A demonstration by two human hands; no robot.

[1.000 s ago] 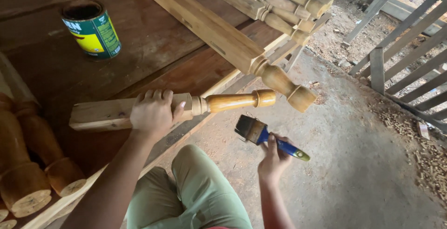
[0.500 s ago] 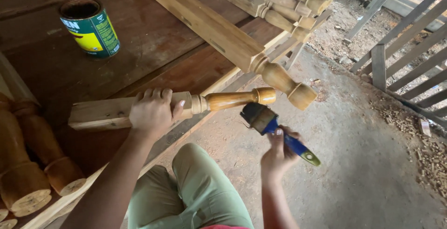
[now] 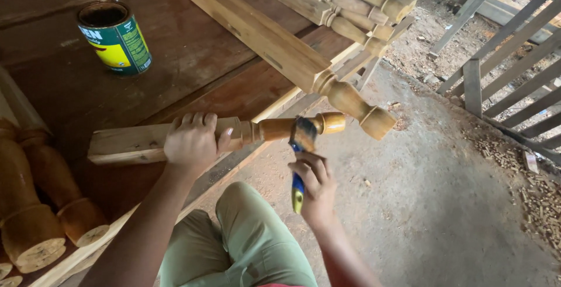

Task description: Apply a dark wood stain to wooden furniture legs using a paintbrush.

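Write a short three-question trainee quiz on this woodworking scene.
1. True or false: the left hand presses on the square end of the turned wooden post.
2. What does the right hand hold? A) paintbrush B) hammer C) saw
3. Fill in: the brush bristles touch the post's ___ end.

Key: 1 true. 2 A, the paintbrush. 3 rounded, the turned and already glossy part. The open tin can stands apart on the wooden platform.

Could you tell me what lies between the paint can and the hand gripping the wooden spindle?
In the head view, only bare dark wooden boards lie between the can and the left hand.
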